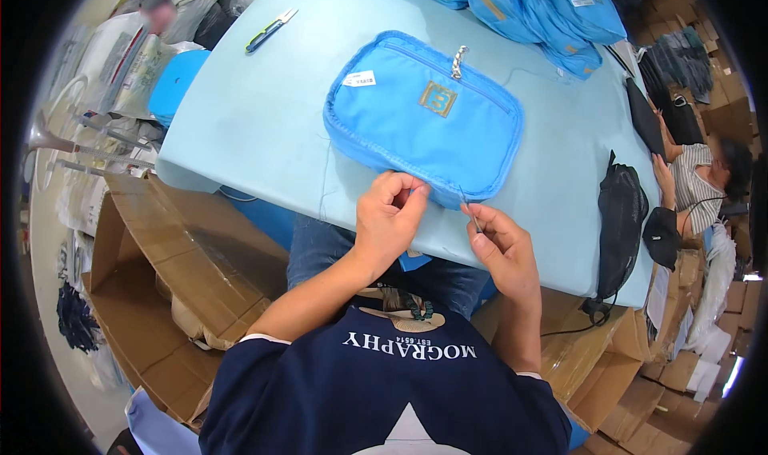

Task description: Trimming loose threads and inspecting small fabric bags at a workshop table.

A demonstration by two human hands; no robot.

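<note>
A blue zippered pouch (400,135) with rounded corners lies on the table in front of me. It carries a white label (359,78), a gold square patch (438,98) and a shiny pull (458,61) on its zipper. My left hand (390,219) is closed in a pinch on the pouch's near edge. Just to the right, my right hand (506,251) grips a thin pointed metal tool (478,222), its tip against the near right edge of the pouch. The tool's rear part is hidden in the fingers.
The pale blue table (264,127) holds a cutter (270,31) at far left and piled blue pouches (528,15) at the back. A black bag (622,223) lies at right, near another person (704,175). A cardboard box (180,247) stands at left, below the table.
</note>
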